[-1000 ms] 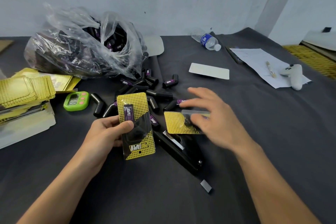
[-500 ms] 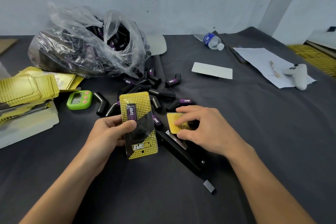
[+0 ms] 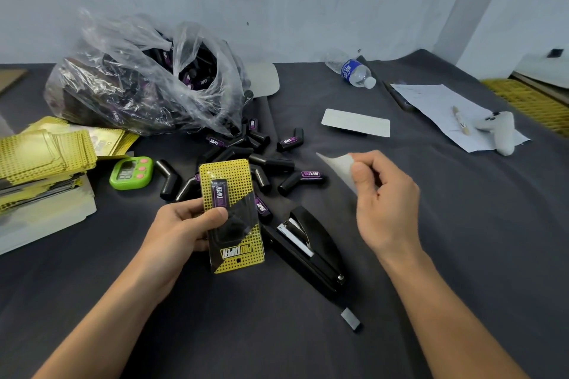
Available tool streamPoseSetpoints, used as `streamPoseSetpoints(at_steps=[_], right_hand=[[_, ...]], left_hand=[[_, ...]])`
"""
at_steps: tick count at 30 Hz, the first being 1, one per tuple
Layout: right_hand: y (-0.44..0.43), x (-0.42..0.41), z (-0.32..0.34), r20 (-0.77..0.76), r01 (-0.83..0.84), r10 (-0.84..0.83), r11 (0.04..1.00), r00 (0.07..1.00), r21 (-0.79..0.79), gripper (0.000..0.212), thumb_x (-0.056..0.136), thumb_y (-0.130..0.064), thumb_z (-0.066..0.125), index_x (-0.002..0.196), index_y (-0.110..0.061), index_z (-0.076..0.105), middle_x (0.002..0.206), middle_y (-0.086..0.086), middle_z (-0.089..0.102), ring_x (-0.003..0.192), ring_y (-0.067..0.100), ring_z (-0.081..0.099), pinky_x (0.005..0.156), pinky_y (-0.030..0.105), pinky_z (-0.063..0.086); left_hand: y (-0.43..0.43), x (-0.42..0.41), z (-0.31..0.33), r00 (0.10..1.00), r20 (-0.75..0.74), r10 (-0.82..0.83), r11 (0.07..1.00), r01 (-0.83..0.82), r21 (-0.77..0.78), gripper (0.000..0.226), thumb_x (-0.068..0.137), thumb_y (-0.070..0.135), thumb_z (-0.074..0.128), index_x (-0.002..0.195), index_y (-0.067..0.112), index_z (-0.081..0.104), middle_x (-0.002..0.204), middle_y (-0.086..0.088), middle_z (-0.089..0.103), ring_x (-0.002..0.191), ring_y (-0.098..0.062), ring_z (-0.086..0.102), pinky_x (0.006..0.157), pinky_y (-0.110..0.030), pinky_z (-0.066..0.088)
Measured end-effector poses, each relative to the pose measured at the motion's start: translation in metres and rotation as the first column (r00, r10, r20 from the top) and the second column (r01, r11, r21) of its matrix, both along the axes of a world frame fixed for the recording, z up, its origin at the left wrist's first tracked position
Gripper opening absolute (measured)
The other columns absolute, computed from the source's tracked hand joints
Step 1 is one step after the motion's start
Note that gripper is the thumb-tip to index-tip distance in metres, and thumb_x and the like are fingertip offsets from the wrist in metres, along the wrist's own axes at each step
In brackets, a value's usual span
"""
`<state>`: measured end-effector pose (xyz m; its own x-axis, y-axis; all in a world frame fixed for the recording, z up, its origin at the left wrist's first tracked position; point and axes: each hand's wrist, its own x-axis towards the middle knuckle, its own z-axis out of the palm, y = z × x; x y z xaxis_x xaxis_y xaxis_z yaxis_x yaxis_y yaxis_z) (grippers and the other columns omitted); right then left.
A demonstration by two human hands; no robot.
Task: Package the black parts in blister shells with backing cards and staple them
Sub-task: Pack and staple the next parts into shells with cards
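Note:
My left hand (image 3: pixel 181 228) grips a yellow dotted backing card in a clear blister shell (image 3: pixel 235 252) with a black part inside, held upright above the table. My right hand (image 3: pixel 385 203) pinches a small card (image 3: pixel 338 166), lifted off the table with its pale back showing, blurred. A black stapler (image 3: pixel 308 249) lies between my hands. Several loose black parts (image 3: pixel 271 163) with purple labels lie just beyond the package.
A clear plastic bag (image 3: pixel 147 80) of black parts sits at the back left. Stacked yellow cards and shells (image 3: pixel 40 157) and a green timer (image 3: pixel 131 172) are left. A staple strip (image 3: pixel 350 318), white card (image 3: pixel 355 122), water bottle (image 3: pixel 354 72) and paper sheet (image 3: pixel 443 108) lie around.
My right hand picked the small yellow card off the stapler and lifted it up and right, turning its pale back into view. My left hand kept the package nearly still.

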<state>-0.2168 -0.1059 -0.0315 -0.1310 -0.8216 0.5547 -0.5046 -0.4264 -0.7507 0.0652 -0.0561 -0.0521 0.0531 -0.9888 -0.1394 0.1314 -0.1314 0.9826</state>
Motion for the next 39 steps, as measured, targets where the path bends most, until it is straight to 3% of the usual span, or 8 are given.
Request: streamPoseSetpoints(at_steps=[8,14,18,22,26,31,36,39], right_hand=[[-0.001,0.001,0.006,-0.069,0.109,-0.113,0.992,0.991,-0.063,0.017,0.091,-0.01,0.062,0.099,-0.026,0.063,0.084,-0.014,0.066,0.083,0.004,0.064,0.072,0.01,0.046],[-0.001,-0.002,-0.006,-0.122,-0.001,-0.021,0.984,0.992,-0.176,0.035,0.096,0.002,0.058,0.115,-0.019,0.078,0.113,-0.03,0.067,0.119,0.005,0.065,0.105,0.023,0.049],[-0.005,-0.004,-0.009,-0.203,-0.017,-0.036,0.966,0.978,-0.257,0.032,0.091,0.005,0.061,0.106,-0.017,0.08,0.11,-0.015,0.072,0.118,0.013,0.064,0.1,0.042,0.054],[-0.006,-0.005,-0.013,-0.302,-0.001,-0.112,0.937,0.947,-0.349,0.032,0.085,0.006,0.063,0.099,-0.016,0.082,0.11,-0.007,0.075,0.114,0.018,0.062,0.098,0.041,0.05],[-0.007,-0.005,-0.013,-0.558,0.037,-0.078,0.996,0.826,-0.085,0.025,0.073,-0.001,0.084,0.084,-0.024,0.083,0.113,-0.004,0.078,0.106,0.024,0.062,0.091,0.044,0.048],[-0.006,-0.003,-0.01,-0.781,0.117,0.115,0.965,0.614,0.234,0.032,0.076,-0.034,0.084,0.107,-0.041,0.08,0.131,-0.021,0.067,0.116,0.015,0.05,0.093,0.038,0.031],[-0.008,-0.017,-0.002,-0.653,0.032,0.277,0.907,0.705,0.419,0.038,0.069,-0.051,0.086,0.106,-0.045,0.079,0.126,-0.033,0.056,0.106,-0.003,0.027,0.1,0.029,0.026],[-0.007,-0.031,0.005,-0.509,-0.071,0.391,0.839,0.767,0.539,0.03,0.064,-0.048,0.091,0.093,-0.046,0.082,0.124,-0.034,0.059,0.114,-0.005,0.038,0.103,0.026,0.034]], left_hand=[[0.0,0.001,-0.001,1.0,0.004,0.003,1.0,-0.003,0.005,0.032,0.078,0.03,0.074,0.108,0.021,0.081,0.106,-0.016,0.079,0.093,-0.035,0.078,0.066,-0.033,0.063],[-0.001,0.001,-0.001,1.0,-0.003,0.0,1.0,0.0,0.009,0.032,0.078,0.029,0.074,0.109,0.02,0.081,0.105,-0.018,0.078,0.092,-0.037,0.078,0.065,-0.034,0.063],[0.0,0.0,0.0,1.0,-0.011,0.005,1.0,-0.005,0.009,0.032,0.078,0.029,0.074,0.108,0.02,0.081,0.104,-0.018,0.079,0.091,-0.036,0.078,0.064,-0.033,0.062],[0.0,-0.001,0.001,1.0,-0.012,0.015,1.0,-0.015,0.009,0.032,0.077,0.029,0.075,0.106,0.018,0.082,0.104,-0.018,0.078,0.091,-0.036,0.078,0.064,-0.032,0.062],[0.001,-0.002,0.002,1.0,-0.023,0.012,1.0,-0.012,0.009,0.032,0.077,0.029,0.075,0.106,0.018,0.082,0.104,-0.018,0.079,0.091,-0.035,0.078,0.064,-0.032,0.062],[0.002,-0.001,0.004,1.0,-0.031,0.002,1.0,-0.002,0.013,0.03,0.079,0.028,0.074,0.107,0.019,0.081,0.105,-0.018,0.079,0.092,-0.035,0.078,0.065,-0.032,0.062],[0.002,-0.002,0.004,1.0,-0.03,-0.002,1.0,0.003,0.018,0.031,0.079,0.028,0.074,0.108,0.019,0.081,0.105,-0.017,0.079,0.093,-0.035,0.078,0.065,-0.031,0.062],[0.001,-0.001,0.003,1.0,-0.028,0.001,1.0,0.0,0.02,0.031,0.079,0.028,0.074,0.107,0.019,0.081,0.105,-0.017,0.079,0.092,-0.035,0.078,0.065,-0.031,0.062]])
